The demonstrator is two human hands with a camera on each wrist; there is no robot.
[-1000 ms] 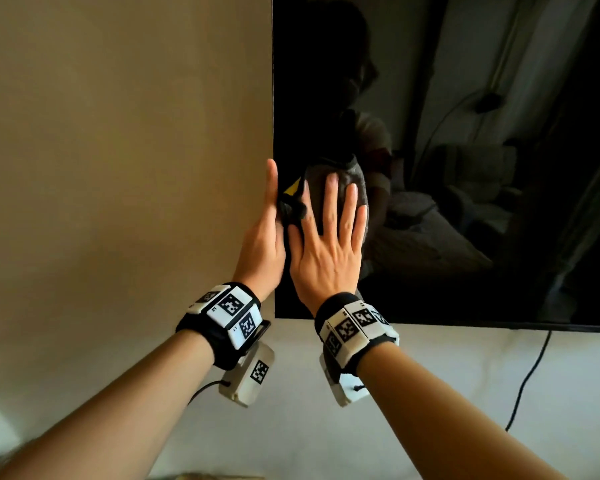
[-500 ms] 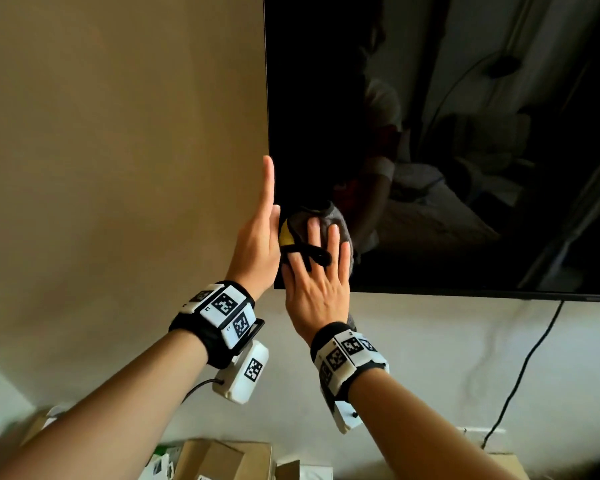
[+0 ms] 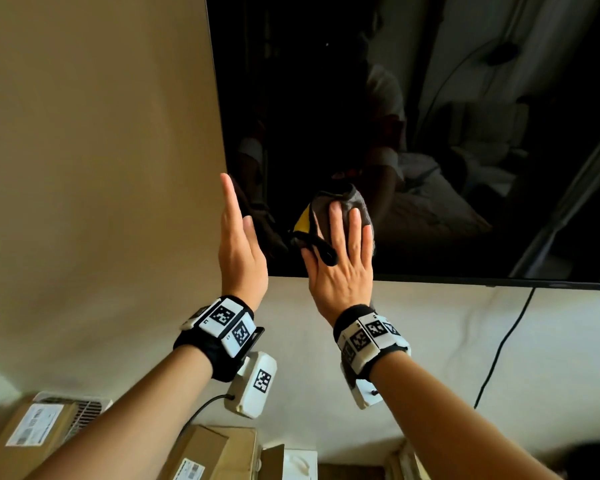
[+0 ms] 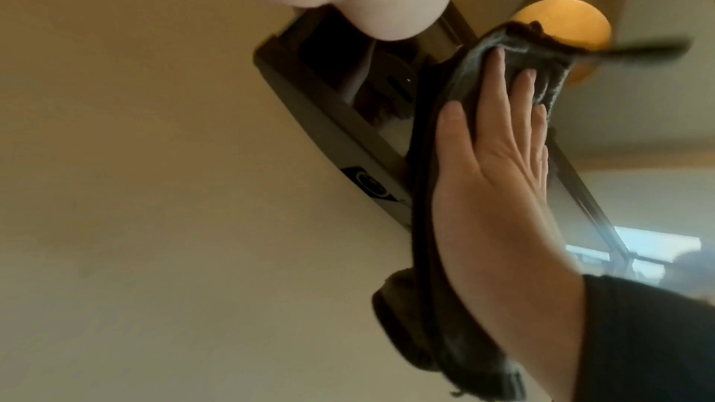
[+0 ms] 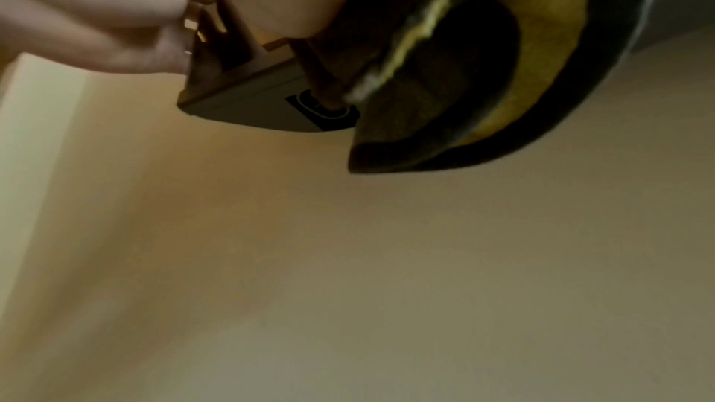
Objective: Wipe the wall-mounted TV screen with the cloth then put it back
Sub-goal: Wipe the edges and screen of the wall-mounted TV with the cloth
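TV screen [image 3: 430, 133]: glossy black, mirror-like, w/ matt dark frame edge at lwr left. Cloth [image 3: 340, 209]: soft fuzzy grey fabric, yellow patch, dark stitched trim. Wall [image 3: 94, 168]: matt painted, smooth. Boxes [image 3: 215, 452], bottom of frame: matt brown cardboard, paper labels. Wrist bands [image 3: 215, 341]: black fabric, white plastic tags.

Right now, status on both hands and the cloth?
Right hand flat, pressing cloth on TV screen, lower left corner. Left hand open, at screen's left edge, holding nothing. Nothing in the way.
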